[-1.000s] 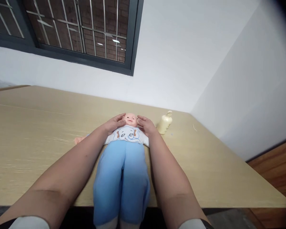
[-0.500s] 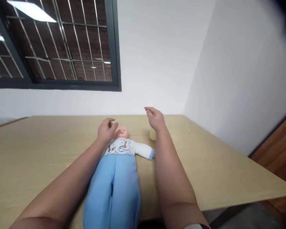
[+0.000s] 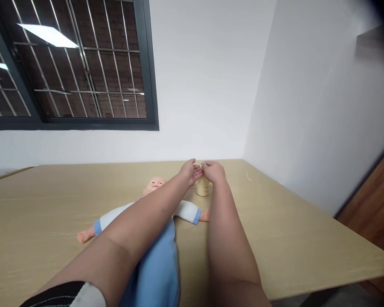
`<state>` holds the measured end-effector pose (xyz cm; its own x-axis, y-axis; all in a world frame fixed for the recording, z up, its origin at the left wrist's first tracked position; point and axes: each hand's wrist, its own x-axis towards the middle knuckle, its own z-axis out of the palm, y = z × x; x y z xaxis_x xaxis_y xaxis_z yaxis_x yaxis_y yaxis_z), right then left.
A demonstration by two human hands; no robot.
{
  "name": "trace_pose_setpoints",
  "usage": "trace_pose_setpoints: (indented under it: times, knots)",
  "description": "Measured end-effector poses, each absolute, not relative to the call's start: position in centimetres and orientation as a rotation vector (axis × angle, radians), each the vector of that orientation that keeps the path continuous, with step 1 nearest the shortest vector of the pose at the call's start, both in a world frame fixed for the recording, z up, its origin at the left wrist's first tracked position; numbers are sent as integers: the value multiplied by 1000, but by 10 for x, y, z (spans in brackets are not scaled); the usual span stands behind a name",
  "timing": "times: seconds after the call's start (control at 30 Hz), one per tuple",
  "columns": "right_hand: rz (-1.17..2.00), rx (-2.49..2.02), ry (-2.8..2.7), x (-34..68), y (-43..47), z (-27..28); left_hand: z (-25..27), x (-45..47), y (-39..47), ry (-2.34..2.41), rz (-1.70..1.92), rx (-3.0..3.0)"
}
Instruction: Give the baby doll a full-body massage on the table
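Bottle [image 3: 202,188], upright, is being overhung from one o'clock by the nearer right hand [image 3: 213,171], grip untellable; at ten o'clock, the left hand [image 3: 190,172] is being held open.

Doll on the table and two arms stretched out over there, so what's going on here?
A person has both bare hands at a pale yellow pump bottle standing on the wooden table. The right hand is at its top, though whether it is pressing is hard to tell. The left hand is open beside it, palm turned up. The doll lies on its back, arms spread, partly hidden behind the left forearm.
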<state>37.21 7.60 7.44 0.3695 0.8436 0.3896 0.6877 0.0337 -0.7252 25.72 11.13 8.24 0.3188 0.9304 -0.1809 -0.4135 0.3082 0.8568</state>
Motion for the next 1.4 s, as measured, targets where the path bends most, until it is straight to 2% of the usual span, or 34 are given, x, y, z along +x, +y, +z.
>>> trace_pose_setpoints:
  times: [0.4,0.5,0.6,0.73,0.93,1.17,1.4]
  knots:
    - [58,-1855,-1343,357,74,75,67,245,118,764,1038,688]
    - [-30,-1731,-1308,346,74,79,72,220,113,738,1099,664]
    - [-136,-1397,-1388,313,72,89,79,181,106,685,1175,629]
    - [163,-1076,-1777,248,58,101,87,125,95,614,1264,606]
    - [223,-877,-2183,190,48,85,89,76,84,437,1445,513]
    - [241,-940,-2240,176,36,75,88,50,95,511,1559,504]
    - [298,-858,-2206,159,24,73,83,47,87,458,1456,474]
